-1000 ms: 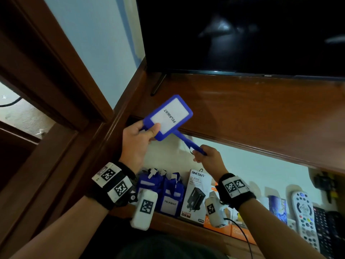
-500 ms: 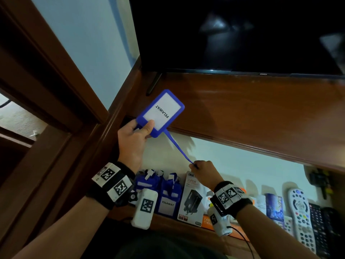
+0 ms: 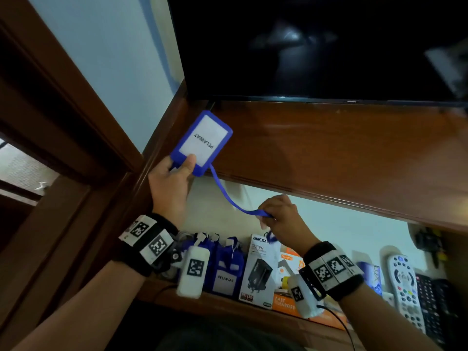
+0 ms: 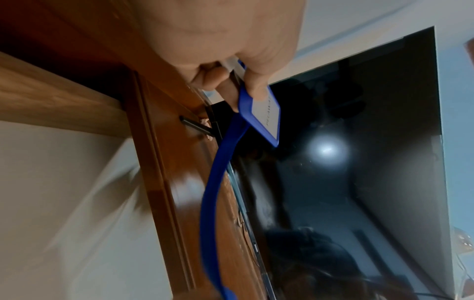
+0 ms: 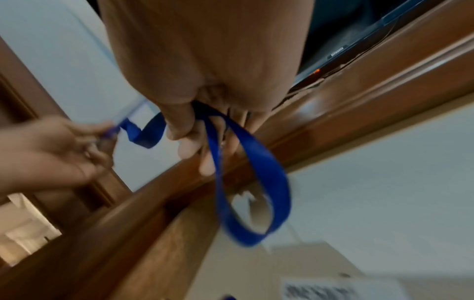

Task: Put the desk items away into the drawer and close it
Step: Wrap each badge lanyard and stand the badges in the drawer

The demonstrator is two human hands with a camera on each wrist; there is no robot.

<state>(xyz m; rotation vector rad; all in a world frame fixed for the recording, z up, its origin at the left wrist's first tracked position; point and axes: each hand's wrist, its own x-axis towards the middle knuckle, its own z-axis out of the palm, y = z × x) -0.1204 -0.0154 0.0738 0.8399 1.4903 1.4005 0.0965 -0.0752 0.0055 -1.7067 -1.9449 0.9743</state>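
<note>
A blue badge holder (image 3: 202,141) with a white card reading PELAWAT is held up over the wooden desk top (image 3: 342,153). My left hand (image 3: 187,164) pinches its lower corner, thumb on the front; the left wrist view shows the same badge holder (image 4: 261,113). Its blue lanyard (image 3: 231,201) sags down to my right hand (image 3: 266,219), which grips the strap in curled fingers over the open drawer (image 3: 228,304). In the right wrist view a loop of the lanyard (image 5: 259,182) hangs below that hand (image 5: 202,146).
The drawer holds more blue badge holders (image 3: 226,267), a white charger box (image 3: 260,269), an orange box (image 3: 286,302) and remotes (image 3: 402,282). A dark TV screen (image 3: 329,46) stands at the back of the desk. A wooden frame (image 3: 76,138) rises at the left.
My right hand has slid down the lanyard, away from the badge holder and lower over the drawer; the strap now sags. The left hand still holds the badge holder up.
</note>
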